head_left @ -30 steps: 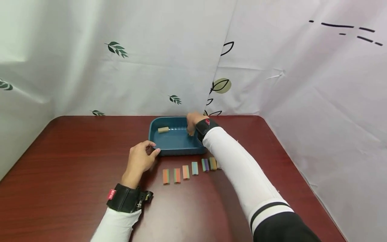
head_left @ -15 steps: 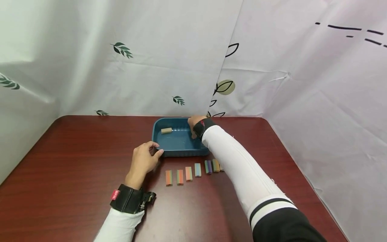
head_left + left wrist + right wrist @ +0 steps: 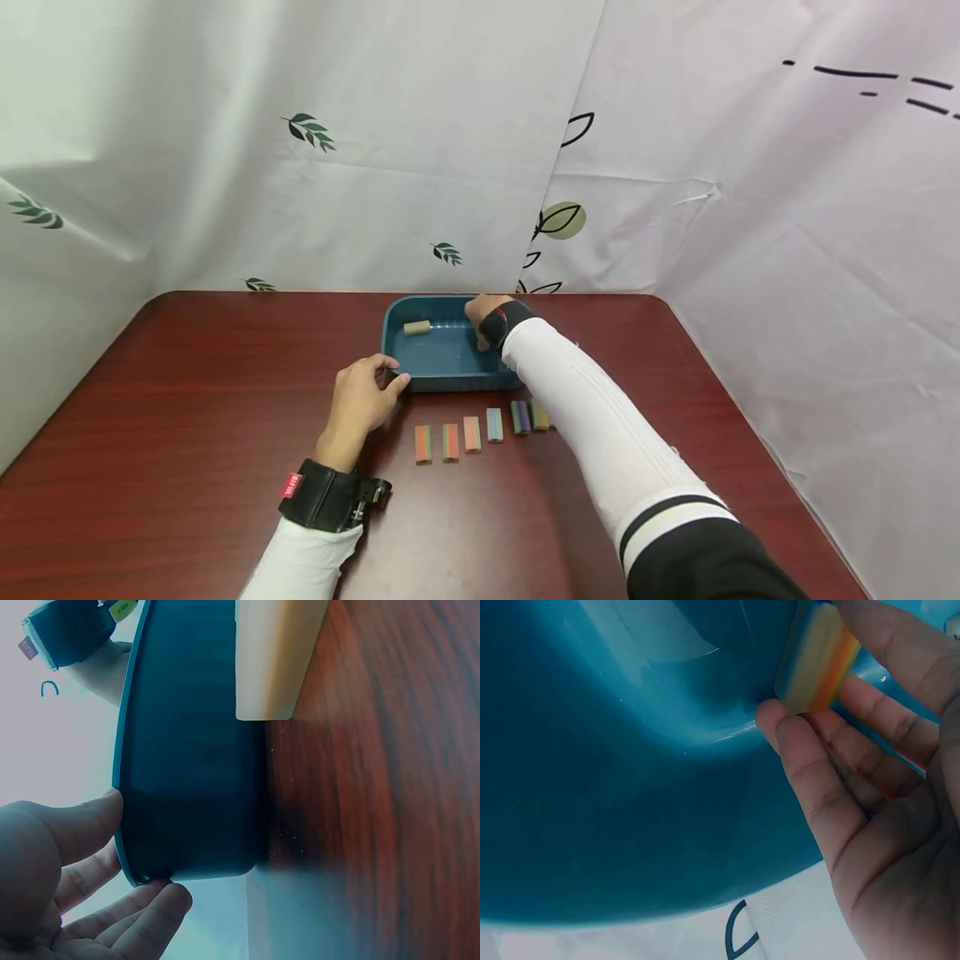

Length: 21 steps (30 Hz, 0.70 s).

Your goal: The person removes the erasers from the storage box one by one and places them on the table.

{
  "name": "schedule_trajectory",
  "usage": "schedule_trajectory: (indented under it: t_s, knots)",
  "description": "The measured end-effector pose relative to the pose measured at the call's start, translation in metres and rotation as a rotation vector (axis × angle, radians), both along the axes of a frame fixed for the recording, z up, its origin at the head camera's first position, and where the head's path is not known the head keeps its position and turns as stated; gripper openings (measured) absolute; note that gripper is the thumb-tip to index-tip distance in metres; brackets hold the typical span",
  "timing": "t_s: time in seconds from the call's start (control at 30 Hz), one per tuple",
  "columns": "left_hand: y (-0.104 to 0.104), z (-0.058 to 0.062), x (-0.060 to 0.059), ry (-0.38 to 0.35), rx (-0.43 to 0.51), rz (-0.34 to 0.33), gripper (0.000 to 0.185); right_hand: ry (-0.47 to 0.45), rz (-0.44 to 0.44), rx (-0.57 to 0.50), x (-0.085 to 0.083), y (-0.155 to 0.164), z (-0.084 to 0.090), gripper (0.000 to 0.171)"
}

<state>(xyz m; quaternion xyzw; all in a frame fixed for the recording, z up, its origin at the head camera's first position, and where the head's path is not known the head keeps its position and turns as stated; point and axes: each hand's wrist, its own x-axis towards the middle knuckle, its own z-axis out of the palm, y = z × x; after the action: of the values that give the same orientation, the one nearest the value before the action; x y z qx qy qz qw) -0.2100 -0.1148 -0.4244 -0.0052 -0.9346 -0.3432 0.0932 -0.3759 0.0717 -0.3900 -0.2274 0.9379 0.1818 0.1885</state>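
A blue, rounded rectangular tray [image 3: 442,360] sits toward the back of the table. My left hand [image 3: 363,396] grips its near left corner, thumb on the rim and fingertips round the corner in the left wrist view. Inside the tray's right side is my right hand [image 3: 482,315]. Between its thumb and fingers, the right wrist view shows a small striped block [image 3: 817,664], yellow and orange with a blue edge, which is hidden in the head view. A cream block [image 3: 417,328] lies at the tray's back left.
In front of the tray runs a row of several small two-tone blocks, among them an orange-and-green block [image 3: 423,445], a light blue block [image 3: 494,425] and a purple-and-green block [image 3: 521,417]. The right sleeve [image 3: 585,417] covers the row's right end. A white curtain [image 3: 360,208] hangs behind the table [image 3: 187,433].
My right hand has shifted slightly toward me within the tray, the block at its fingertips dropping out of the head view. The left hand stays on the corner; the head view has shifted slightly.
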Motion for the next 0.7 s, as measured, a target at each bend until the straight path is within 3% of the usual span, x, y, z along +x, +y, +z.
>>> schedule_trajectory:
  t_s: [0.27,0.53,0.7]
  knots:
    - [0.001,0.001,0.002,0.001,-0.001,-0.006,0.028,-0.042,-0.036,-0.038,-0.004,0.001,0.003,0.055]
    - [0.001,0.002,0.002,-0.004,0.009,0.002,0.028,-0.104,-0.064,-0.185,0.002,0.005,0.014,0.017]
    - [0.002,0.002,0.002,-0.018,0.015,-0.002,0.029,-0.124,-0.04,-0.35,0.014,0.014,0.024,0.03]
